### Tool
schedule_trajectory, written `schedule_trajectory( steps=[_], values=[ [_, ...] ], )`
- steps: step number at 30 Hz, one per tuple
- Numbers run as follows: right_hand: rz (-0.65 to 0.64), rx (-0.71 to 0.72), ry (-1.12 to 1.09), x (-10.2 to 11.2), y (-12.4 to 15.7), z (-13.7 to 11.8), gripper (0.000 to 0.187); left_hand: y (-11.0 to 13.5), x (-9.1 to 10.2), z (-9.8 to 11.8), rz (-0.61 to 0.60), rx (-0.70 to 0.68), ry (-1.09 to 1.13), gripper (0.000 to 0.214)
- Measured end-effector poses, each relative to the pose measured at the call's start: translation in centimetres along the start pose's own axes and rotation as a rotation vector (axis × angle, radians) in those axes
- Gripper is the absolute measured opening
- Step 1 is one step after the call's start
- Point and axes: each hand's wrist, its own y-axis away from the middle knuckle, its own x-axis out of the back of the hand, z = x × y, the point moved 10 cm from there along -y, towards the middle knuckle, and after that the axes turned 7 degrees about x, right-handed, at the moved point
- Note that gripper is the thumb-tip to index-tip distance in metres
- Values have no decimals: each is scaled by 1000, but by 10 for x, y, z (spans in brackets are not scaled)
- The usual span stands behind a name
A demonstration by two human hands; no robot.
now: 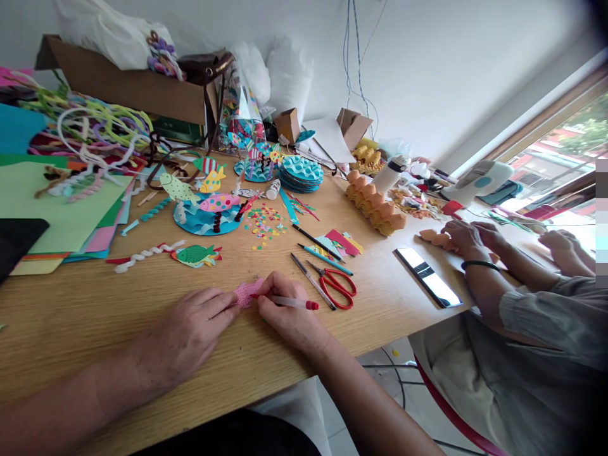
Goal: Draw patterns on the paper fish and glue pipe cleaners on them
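My left hand (pixel 190 329) lies flat on the wooden table (pixel 71 316), its fingertips pressing down a small pink paper cut-out (pixel 246 293). My right hand (pixel 285 310) is closed round a red pen (pixel 294 303), whose tip meets the pink piece. The pen's red cap end points right. Red-handled scissors (pixel 338 286) lie just right of my right hand, next to two pencils (pixel 313 266).
Paper fish (pixel 197 254) and blue wavy discs (pixel 300 172) lie mid-table, with confetti dots (pixel 266 223). Coloured paper sheets (pixel 57 215) and pipe cleaners (pixel 95 126) fill the left. A cardboard box (pixel 123 82) stands behind. A co-worker's hands (pixel 468 239) work at the right beside a phone (pixel 427 277).
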Motion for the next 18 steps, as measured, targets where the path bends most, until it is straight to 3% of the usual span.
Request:
schedule_trajectory(
  steps=[18],
  values=[
    [19, 22, 31, 4, 0, -3, 16, 3, -6, -4, -28, 21, 35, 52]
  ],
)
